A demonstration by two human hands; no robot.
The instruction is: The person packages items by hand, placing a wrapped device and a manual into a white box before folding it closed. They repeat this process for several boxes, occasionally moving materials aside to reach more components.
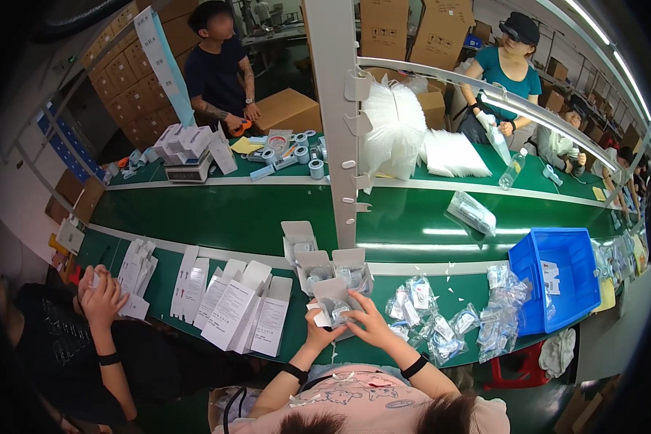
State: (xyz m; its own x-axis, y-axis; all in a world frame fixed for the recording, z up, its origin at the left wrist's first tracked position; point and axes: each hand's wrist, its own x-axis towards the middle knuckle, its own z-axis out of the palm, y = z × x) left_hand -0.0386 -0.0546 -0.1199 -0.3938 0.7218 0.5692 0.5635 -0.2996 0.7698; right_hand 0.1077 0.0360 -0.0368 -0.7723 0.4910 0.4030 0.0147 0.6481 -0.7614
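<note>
In front of me stands a small open white carton [329,290] with its flap up. A clear plastic bag [338,312] with something grey-white inside sits in its opening. My left hand [322,334] is closed round the carton's near left side. My right hand [369,322] curls over the right side, its fingertips on the bag. Just beyond are more open white cartons [300,235] with bagged items in them. Flat white cartons [231,307] lie fanned out to my left. Several bagged cables [441,333] are heaped right of my hand.
A blue bin [557,282] stands at the right end of the green table [307,289]. A metal post [346,145] rises ahead of me. A bagged item [472,213] lies on the green belt [231,217]. At my left, a co-worker's hands [103,298] are together near flat cartons.
</note>
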